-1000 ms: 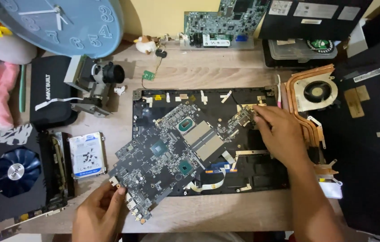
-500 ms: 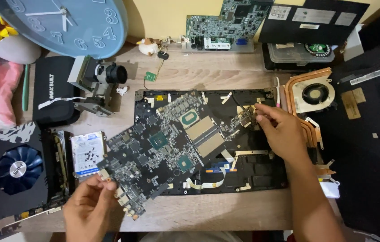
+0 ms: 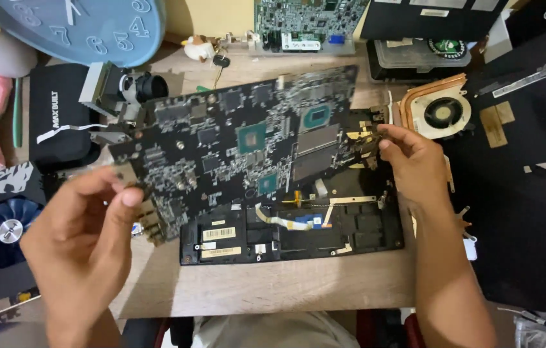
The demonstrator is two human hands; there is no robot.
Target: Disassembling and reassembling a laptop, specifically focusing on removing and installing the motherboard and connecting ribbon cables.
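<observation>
The left hand [image 3: 86, 222] had its grip closed on the lower left corner of the black motherboard [image 3: 241, 145], held tilted above the open laptop base [image 3: 299, 235] on the desk [image 3: 273, 287], while the right hand [image 3: 415, 161] apparently pinched its right edge.

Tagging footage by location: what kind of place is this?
Probably a home electronics repair bench: a laptop motherboard lifted by both hands over an opened laptop chassis, a loose cooling fan with copper heatpipes, and a graphics card on a wooden desk.

Both hands [image 3: 83, 222] and forearms are bare, without sleeves or jewellery.
</observation>
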